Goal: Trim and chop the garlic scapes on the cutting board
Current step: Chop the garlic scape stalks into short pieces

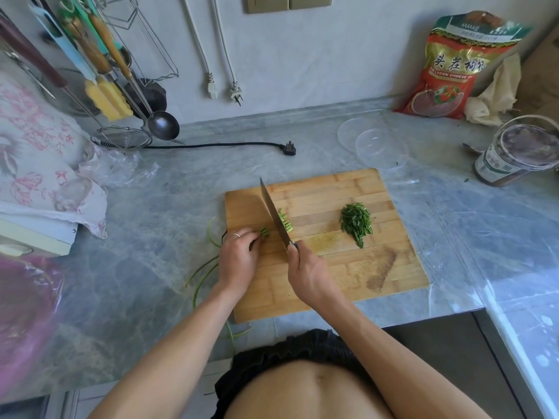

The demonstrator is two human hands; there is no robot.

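A wooden cutting board (pixel 348 267) lies on the grey counter. My left hand (pixel 239 255) grips a short bundle of garlic scapes (pixel 265 232) at the board's left side, fingers curled over it. My right hand (pixel 308 273) grips the handle of a cleaver (pixel 275 216), whose blade stands edge-down just right of the bundle. Several cut scape pieces (pixel 286 222) lie on the far side of the blade. A pile of finely chopped greens (pixel 357 222) sits farther right on the board. Thin trimmed scape tails (pixel 205 267) lie off the board's left edge.
A clear plastic lid (pixel 373 146) lies behind the board. A jar (pixel 520 152) and a red bag (pixel 453 68) stand at the back right. A black power plug (pixel 289 148), a wire strainer (pixel 121 139) and hanging utensils are at the back left. A floral cloth (pixel 39 164) covers something on the left.
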